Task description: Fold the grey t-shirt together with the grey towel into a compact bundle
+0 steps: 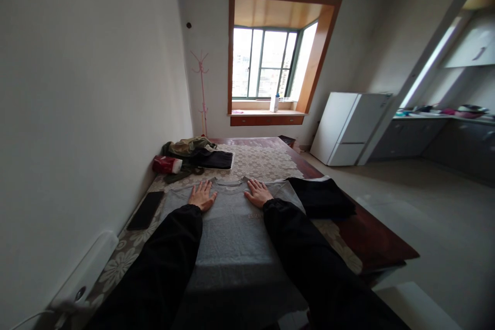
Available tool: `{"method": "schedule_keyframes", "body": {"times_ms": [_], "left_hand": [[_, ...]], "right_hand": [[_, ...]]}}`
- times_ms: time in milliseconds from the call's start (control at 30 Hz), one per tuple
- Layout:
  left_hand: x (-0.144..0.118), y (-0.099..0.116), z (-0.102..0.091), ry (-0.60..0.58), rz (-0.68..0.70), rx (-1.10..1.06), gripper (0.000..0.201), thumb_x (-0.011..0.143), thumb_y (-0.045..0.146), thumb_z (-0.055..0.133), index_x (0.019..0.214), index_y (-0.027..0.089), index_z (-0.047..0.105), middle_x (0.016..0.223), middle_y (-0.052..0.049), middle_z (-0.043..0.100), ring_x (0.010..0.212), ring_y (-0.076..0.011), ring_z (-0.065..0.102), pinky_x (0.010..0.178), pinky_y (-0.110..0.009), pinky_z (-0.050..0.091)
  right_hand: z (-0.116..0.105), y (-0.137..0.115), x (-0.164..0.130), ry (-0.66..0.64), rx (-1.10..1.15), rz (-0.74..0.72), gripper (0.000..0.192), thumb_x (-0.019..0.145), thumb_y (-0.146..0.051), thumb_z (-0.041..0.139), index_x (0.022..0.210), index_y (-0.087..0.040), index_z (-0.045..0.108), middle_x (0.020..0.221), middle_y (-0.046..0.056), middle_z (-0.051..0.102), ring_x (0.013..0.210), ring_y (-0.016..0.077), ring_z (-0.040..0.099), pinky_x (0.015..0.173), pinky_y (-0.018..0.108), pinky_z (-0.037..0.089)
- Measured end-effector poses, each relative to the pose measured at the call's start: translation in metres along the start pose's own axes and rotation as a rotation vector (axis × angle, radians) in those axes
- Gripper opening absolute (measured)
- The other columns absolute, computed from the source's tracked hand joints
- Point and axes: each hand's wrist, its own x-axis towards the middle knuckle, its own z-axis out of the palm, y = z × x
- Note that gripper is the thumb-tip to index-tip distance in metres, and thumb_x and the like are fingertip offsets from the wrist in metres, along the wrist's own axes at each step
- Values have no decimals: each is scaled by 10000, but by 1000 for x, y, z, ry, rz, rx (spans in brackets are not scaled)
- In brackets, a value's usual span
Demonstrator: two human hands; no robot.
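Note:
A grey T-shirt (232,232) lies spread flat on the table, collar away from me. My left hand (202,196) rests palm down on its left shoulder area, fingers apart. On the shirt's right shoulder area lies my right hand (258,193), also flat with fingers spread. Both arms are in black sleeves. Neither hand holds anything.
A lace-patterned cloth covers the dark wooden table (379,245). A black folded garment (323,197) lies right of the shirt, a dark phone (146,210) to its left, a clothes pile (195,152) and a red packet (166,164) farther back. A white fridge (348,126) stands to the right.

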Motion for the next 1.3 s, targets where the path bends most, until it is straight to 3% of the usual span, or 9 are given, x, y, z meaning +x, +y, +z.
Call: {"method": "schedule_keyframes", "body": {"times_ms": [267, 400, 533, 800, 1300], "left_hand": [[0, 0, 0, 7, 12, 2, 754, 943, 604, 186, 1598, 231, 162, 1688, -44, 189, 1563, -261, 85, 1257, -514, 78], [2, 1, -2, 4, 11, 7, 742, 938, 607, 213, 1583, 242, 217, 1666, -54, 275, 1557, -260, 126, 1254, -508, 99], [5, 4, -2, 17, -3, 6, 750, 932, 617, 238, 1570, 221, 253, 1664, -81, 279, 1545, -281, 174, 1249, -514, 116], [9, 8, 4, -1, 14, -18, 750, 942, 617, 201, 1597, 258, 142, 1694, -44, 181, 1562, -285, 68, 1244, -566, 61], [8, 8, -1, -28, 9, -37, 782, 934, 644, 170, 1601, 236, 152, 1687, -38, 192, 1564, -269, 75, 1252, -561, 42]], "right_hand": [[-9, -14, 11, 75, -18, 30, 692, 948, -466, 386, 1580, -213, 259, 1582, 136, 368, 1467, 326, 258, 1197, 544, 81], [0, -25, 14, 113, -19, 74, 716, 940, -375, 361, 1602, -173, 178, 1629, 158, 260, 1498, 343, 170, 1201, 551, 62], [5, -24, 15, 83, -5, 44, 701, 952, -384, 287, 1604, -152, 171, 1684, 82, 147, 1538, 271, 64, 1222, 487, 23], [4, -18, 20, 11, 24, 17, 827, 958, -641, 201, 1614, -146, 109, 1687, 70, 122, 1548, 231, 48, 1229, 422, 36], [2, -18, 19, -23, 36, 11, 764, 981, -636, 197, 1621, -233, 87, 1695, 29, 70, 1549, 225, 39, 1231, 440, 3]]}}
